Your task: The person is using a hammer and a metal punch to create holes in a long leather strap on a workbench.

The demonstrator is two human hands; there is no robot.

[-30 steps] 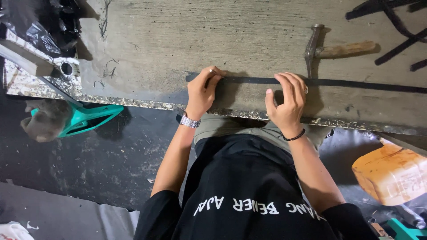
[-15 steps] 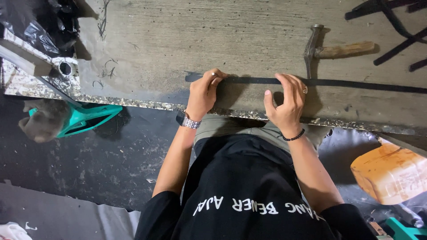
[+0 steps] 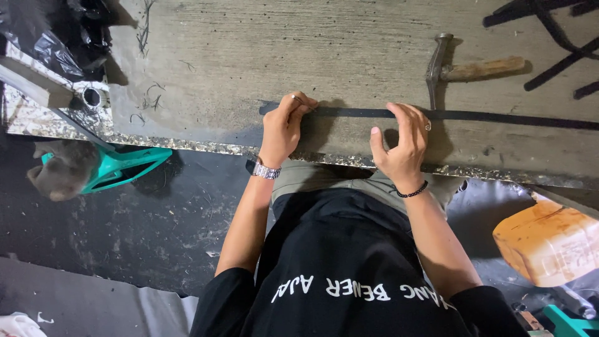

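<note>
Both hands forward, left (image 3: 284,128) and right (image 3: 402,143) fingers curled.

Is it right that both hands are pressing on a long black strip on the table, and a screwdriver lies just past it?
Not quite: the tool is a hammer with a wooden handle, not a screwdriver. The head view shows it just past the black strip. The left hand and right hand do both press on that strip on the table.

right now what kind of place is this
Probably a rough workshop or work site. A wooden-handled steel hammer lies on a worn grey concrete slab, where both hands press a long thin black metal strip; the dark floor looks gritty.
</note>
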